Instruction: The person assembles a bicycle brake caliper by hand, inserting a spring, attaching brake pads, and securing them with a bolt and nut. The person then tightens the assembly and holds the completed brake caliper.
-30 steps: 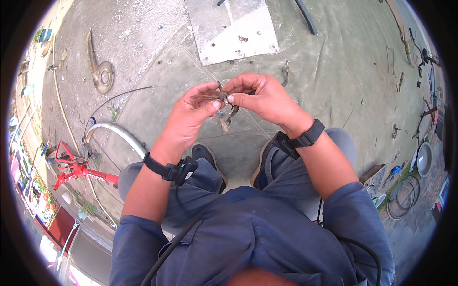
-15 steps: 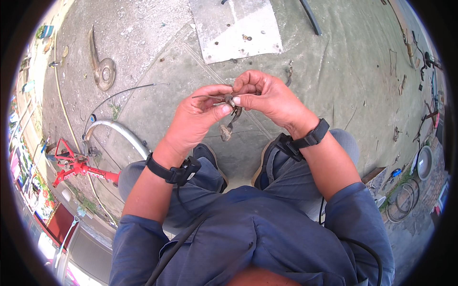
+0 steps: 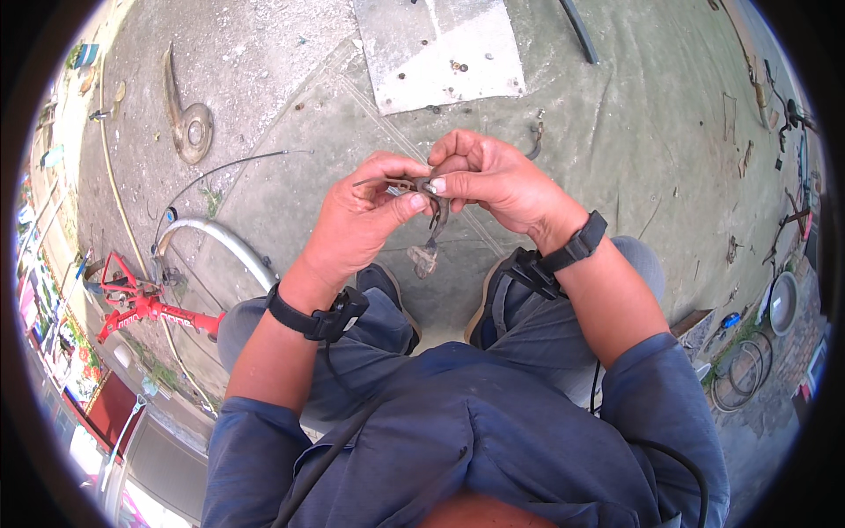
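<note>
Hanging lower than a second ago, the pale lump (image 3: 423, 260) on the metal part (image 3: 441, 213) now sits further toward six o'clock below the fingertips; both hands show slightly toward four o'clock of their earlier place, and some of that shift may be the head moving.

Furthest left, at eight o'clock from the hands, lies a red bicycle frame (image 3: 145, 308), with a pale curved strip (image 3: 224, 233) nearer in. Next comes the left grip (image 3: 363, 202), pinching the part between thumb and fingers, while a thin rod (image 3: 377, 181) pokes out of it toward nine o'clock. The part itself is held off the ground, between the two hands and above the gap between the shoes, its curved arm dropping toward six o'clock.

It looks light enough for fingertips and probably stiff, with little to break; grime could make it slick. The lump looks crumbly or loosely attached, though its material cannot be told, so the sturdier joint near the thumbs seems the better place to take hold. At the right, the right grip (image 3: 497, 180) closes on that joint with thumb and forefinger. Beyond it, at two o'clock, a dark hooked piece (image 3: 537, 141) rests on the ground.
</note>
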